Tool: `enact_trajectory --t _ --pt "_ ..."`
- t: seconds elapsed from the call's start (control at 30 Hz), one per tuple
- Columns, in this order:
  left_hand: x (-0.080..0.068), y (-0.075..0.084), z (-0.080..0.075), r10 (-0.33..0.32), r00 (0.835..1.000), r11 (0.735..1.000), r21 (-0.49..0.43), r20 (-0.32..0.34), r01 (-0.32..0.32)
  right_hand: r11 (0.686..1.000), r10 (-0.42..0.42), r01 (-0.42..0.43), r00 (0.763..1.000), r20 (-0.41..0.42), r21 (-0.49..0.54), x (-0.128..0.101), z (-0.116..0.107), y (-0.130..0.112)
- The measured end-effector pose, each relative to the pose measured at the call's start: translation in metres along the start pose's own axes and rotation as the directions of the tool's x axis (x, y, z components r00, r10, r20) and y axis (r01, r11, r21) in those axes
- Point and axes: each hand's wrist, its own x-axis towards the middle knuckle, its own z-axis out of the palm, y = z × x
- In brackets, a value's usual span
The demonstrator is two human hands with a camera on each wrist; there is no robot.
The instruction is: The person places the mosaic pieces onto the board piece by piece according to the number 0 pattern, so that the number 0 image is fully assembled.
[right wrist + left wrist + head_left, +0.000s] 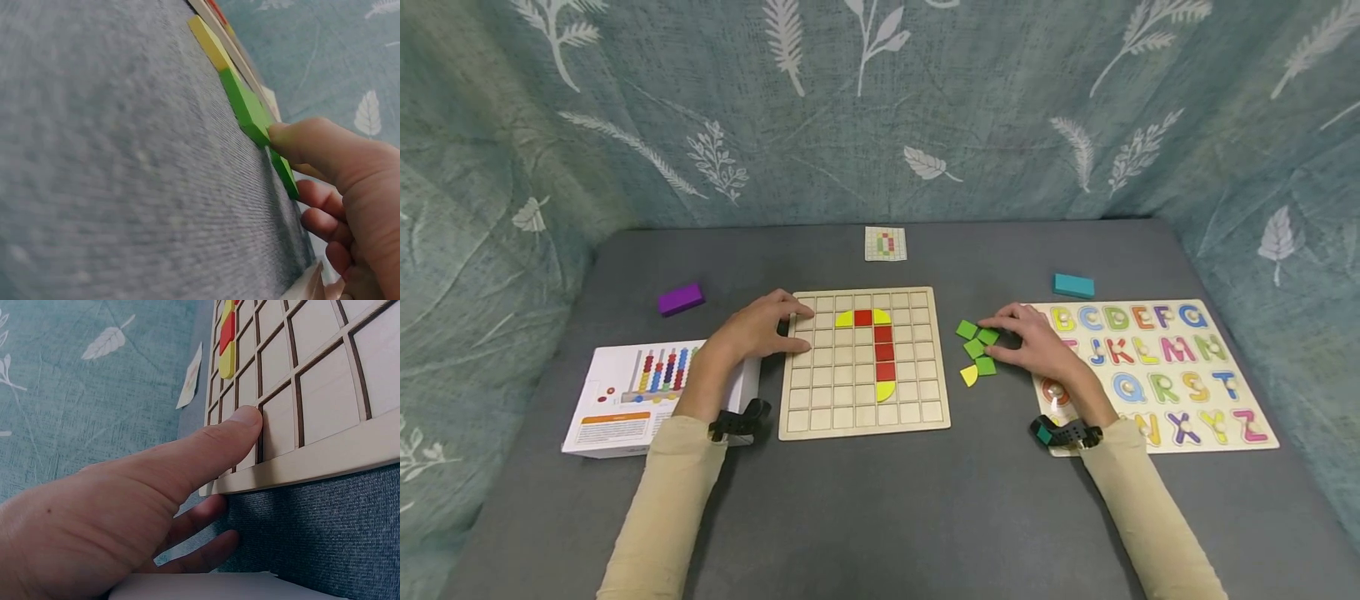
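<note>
There's your left hand, fingers relaxed, likely steadying the grid board midway between the counter sides; your right hand, ungripping, touches green tiles, handy by the board's right edge

Long beige sleeves and black wrist straps

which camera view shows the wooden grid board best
The head view: nearly all of the wooden grid board shows, the left hand covering only a little of one edge. The left wrist view shows part, cropped and slanted; the right wrist view, only a thin strip beyond the green squares.
</note>
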Motion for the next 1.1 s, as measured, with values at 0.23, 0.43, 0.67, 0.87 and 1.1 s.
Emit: enact_trajectory --t 0.23,0.43,0.67,0.87,1.1 --pt "-0.0013 0.0003 0.0014 -0.012 1.0 1.0 0.003 -0.007 0.012 1.0 0.01 -0.01 1.0 0.022 -0.012 -0.0003 -0.0012 -0.0009" --pt "-0.0014 0.0 0.0006 -0.026 1.0 1.0 0.009 0.009 0.026 0.999 0.016 -0.017 1.0 0.018 0.034 0.0011 -0.0009 -0.0006" --pt "-0.003 0.0016 -0.0004 -0.029 1.0 1.0 0.009 0.008 0.029 0.997 0.028 -0.028 1.0 -0.001 0.073 0.0022 -0.0001 -0.0001" --pt "-0.0004 -0.0002 -0.0005 -0.023 1.0 1.0 0.014 0.01 0.023 0.997 0.028 -0.026 0.999 -0.022 0.071 0.0018 0.0016 0.0005" --pt "0.0001 0.0008 0.0002 -0.029 1.0 0.999 0.021 0.008 0.029 0.996 0.023 -0.018 0.998 -0.06 0.085 0.0014 0.0034 0.0021"
